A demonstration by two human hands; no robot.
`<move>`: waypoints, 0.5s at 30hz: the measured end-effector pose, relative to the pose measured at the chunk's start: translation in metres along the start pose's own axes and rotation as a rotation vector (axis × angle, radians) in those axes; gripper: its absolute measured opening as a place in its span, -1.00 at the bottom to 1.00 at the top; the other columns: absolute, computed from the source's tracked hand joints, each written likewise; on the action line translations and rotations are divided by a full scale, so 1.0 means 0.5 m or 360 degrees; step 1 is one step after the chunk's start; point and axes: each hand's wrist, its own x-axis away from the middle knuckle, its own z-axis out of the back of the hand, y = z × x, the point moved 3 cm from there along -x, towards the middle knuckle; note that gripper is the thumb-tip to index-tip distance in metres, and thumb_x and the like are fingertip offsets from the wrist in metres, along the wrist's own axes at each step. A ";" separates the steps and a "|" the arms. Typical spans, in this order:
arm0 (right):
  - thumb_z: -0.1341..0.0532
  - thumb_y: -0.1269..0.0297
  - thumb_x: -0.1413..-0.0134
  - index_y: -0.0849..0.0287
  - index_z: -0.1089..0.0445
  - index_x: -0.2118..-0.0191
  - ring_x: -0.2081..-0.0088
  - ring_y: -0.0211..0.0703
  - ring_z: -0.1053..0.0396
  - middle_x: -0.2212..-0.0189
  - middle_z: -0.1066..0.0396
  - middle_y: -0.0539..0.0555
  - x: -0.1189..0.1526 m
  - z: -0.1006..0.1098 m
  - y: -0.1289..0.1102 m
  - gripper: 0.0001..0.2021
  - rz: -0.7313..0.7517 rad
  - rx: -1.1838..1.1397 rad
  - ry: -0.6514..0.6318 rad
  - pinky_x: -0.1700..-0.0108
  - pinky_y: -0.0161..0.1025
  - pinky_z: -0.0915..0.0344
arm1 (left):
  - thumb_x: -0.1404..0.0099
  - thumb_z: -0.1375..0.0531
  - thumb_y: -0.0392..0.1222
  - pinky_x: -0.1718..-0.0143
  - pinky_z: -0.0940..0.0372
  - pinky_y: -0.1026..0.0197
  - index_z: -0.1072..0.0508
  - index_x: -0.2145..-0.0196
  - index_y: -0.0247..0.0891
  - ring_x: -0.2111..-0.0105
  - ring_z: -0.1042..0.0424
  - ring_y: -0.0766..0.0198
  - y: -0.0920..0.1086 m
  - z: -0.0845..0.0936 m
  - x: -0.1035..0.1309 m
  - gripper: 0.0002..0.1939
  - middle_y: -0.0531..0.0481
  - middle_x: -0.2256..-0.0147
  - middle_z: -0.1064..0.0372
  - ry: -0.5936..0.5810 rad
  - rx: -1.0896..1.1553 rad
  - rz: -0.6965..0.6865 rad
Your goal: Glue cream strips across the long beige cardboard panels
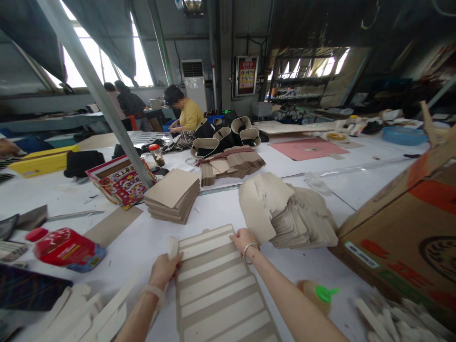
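In front of me lies a grey-brown board [210, 270] with several cream strips [215, 289] set across it in spaced rows. My left hand [164, 270] is closed at the board's upper left edge, its thumb by the end of the top strip [208, 244]. A loose cream strip [172, 247] sticks up from its fingers. My right hand [245, 240] pinches the right end of the top strip at the board's far corner. Just beyond that hand is a fanned pile of rounded beige card pieces [288, 209].
A stack of beige sheets [173, 194] and bundled pieces [231, 164] stand farther back. Loose strips [89, 313] and a red bottle [67, 249] lie left. A green-capped bottle [317, 294] and a large carton [402, 232] are right. A co-worker in yellow [190, 114] sits beyond.
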 end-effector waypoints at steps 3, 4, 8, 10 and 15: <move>-0.13 0.03 0.08 0.11 -0.44 0.46 0.36 -0.09 -0.43 0.44 -0.49 0.12 0.001 -0.001 0.002 -0.72 0.0016 0.0003 0.0011 0.44 -0.32 -0.16 | -0.11 -0.07 0.07 0.68 -0.11 0.30 -0.31 0.59 -0.30 0.72 -0.24 0.33 -0.003 -0.001 -0.003 -0.64 0.02 0.73 -0.26 0.0007 -0.0010 -0.0001; -0.12 0.02 0.08 0.11 -0.44 0.45 0.37 -0.10 -0.43 0.44 -0.49 0.11 0.001 -0.002 0.003 -0.72 0.0020 0.0000 0.0010 0.45 -0.33 -0.15 | -0.11 -0.07 0.08 0.68 -0.12 0.30 -0.31 0.59 -0.30 0.72 -0.24 0.33 -0.003 -0.001 -0.003 -0.64 0.01 0.72 -0.26 0.0011 -0.0011 0.0002; -0.11 0.02 0.05 0.10 -0.43 0.44 0.43 -0.16 -0.42 0.48 -0.48 0.07 0.006 -0.002 0.006 -0.72 0.0033 -0.0013 0.0006 0.49 -0.35 -0.12 | -0.11 -0.06 0.09 0.67 -0.15 0.30 -0.30 0.57 -0.30 0.69 -0.28 0.32 -0.005 -0.002 -0.002 -0.63 0.00 0.67 -0.31 0.0015 0.0001 0.0003; -0.12 0.02 0.05 0.10 -0.43 0.45 0.42 -0.17 -0.41 0.49 -0.47 0.06 0.009 -0.002 0.005 -0.72 0.0043 -0.0009 0.0017 0.49 -0.35 -0.11 | -0.10 -0.05 0.11 0.66 -0.15 0.30 -0.30 0.57 -0.29 0.68 -0.30 0.31 -0.005 -0.002 -0.001 -0.62 -0.01 0.65 -0.32 0.0012 0.0001 -0.0005; -0.12 0.04 0.04 0.10 -0.41 0.48 0.38 -0.16 -0.40 0.47 -0.48 0.04 0.019 0.002 0.002 -0.74 0.0069 0.0016 0.0055 0.46 -0.35 -0.09 | -0.11 -0.05 0.09 0.66 -0.14 0.30 -0.31 0.56 -0.30 0.69 -0.28 0.31 -0.002 0.000 0.004 -0.63 0.02 0.69 -0.28 0.0006 -0.0010 -0.0012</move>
